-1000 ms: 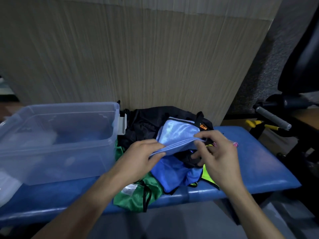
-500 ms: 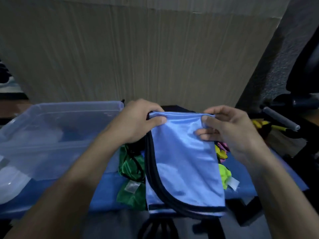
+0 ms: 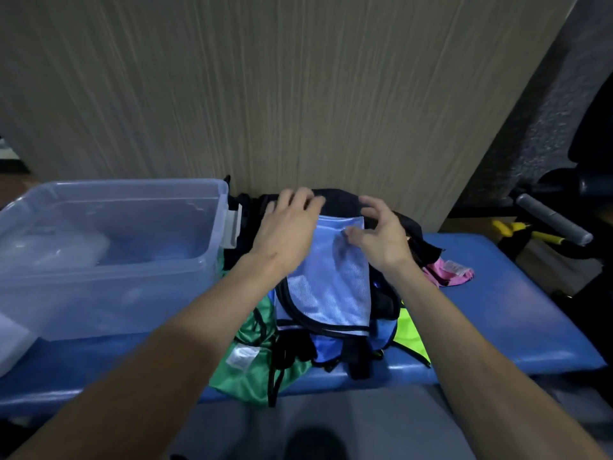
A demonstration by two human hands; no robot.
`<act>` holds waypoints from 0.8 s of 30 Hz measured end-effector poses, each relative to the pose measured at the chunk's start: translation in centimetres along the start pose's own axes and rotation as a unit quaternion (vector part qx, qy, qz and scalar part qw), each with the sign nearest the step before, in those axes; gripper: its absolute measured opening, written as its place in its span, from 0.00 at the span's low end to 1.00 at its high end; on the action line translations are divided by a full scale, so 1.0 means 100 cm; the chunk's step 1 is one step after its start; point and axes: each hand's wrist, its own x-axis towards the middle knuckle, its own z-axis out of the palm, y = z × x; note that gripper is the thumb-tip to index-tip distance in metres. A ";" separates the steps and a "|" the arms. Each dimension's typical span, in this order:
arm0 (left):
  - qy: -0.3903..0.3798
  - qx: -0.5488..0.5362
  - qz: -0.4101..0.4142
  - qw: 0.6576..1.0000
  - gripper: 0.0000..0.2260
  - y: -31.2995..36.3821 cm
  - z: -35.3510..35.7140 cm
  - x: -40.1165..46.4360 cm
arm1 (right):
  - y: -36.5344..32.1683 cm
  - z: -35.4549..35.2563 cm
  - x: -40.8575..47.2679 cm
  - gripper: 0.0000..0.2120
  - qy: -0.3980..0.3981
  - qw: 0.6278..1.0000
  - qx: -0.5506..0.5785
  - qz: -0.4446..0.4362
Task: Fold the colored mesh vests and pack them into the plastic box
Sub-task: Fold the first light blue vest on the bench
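The light blue vest (image 3: 328, 277) lies flat on the heap of other vests (image 3: 262, 356) on the blue desk (image 3: 497, 313), its far edge under both hands: the left hand (image 3: 288, 227) rests on it with fingers straight, a released grip, while the right hand (image 3: 381, 234) has fingers curled at the top corner, though I cannot tell if that grip pinches cloth. To fold it well, I would press the far edge still, smooth the mesh toward the body, then fold in half before carrying it left to the plastic box (image 3: 109, 257)
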 end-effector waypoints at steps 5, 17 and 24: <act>-0.197 -0.095 0.131 0.967 0.26 0.013 0.013 -0.057 | 0.006 -0.020 -0.047 0.17 0.008 0.993 -0.060 -0.105; -0.267 -0.115 0.100 0.952 0.32 0.004 0.038 -0.069 | 0.047 -0.025 -0.170 0.18 -0.093 0.977 -0.172 0.081; -0.266 -0.125 0.084 0.952 0.32 0.009 0.040 -0.069 | 0.053 0.004 -0.172 0.24 -0.027 0.984 -0.128 0.125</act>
